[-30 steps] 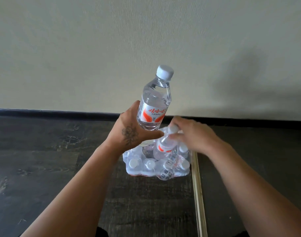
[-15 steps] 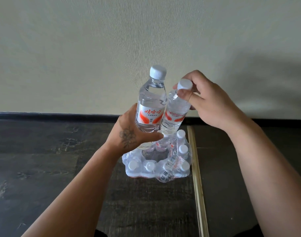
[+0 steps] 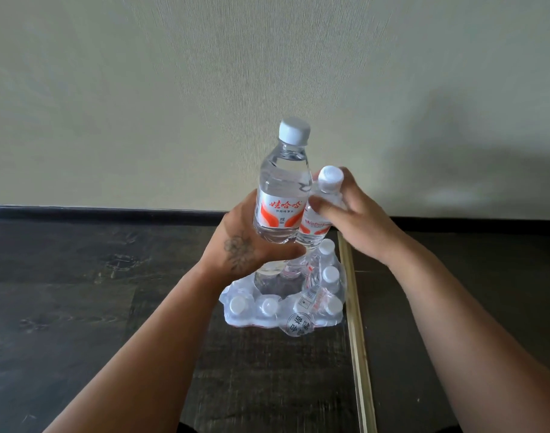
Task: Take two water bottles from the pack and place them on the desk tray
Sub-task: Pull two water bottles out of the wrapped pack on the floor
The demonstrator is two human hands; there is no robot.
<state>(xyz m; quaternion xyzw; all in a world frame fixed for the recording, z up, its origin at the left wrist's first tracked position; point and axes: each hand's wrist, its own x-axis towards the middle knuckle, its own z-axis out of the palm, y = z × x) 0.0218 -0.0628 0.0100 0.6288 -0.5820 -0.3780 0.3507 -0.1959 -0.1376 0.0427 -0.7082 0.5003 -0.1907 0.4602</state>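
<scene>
My left hand (image 3: 242, 245) grips the lower half of a clear water bottle (image 3: 283, 189) with a white cap and an orange-red label, held upright above the pack. My right hand (image 3: 355, 220) holds a second, similar bottle (image 3: 314, 226) by its neck just under the cap, right beside the first and touching it. Below both, the plastic-wrapped pack (image 3: 283, 307) of bottles sits on the dark floor, its wrap torn open at the top with several white caps showing. No desk tray is in view.
Dark wood-look floor (image 3: 80, 307) spreads to both sides. A pale strip (image 3: 358, 339) runs along the floor just right of the pack. A light wall with a black baseboard (image 3: 95, 211) rises behind it.
My right hand pulled the second bottle up out of the pack and now holds it lower and closer against the first bottle. My left hand stayed nearly in place.
</scene>
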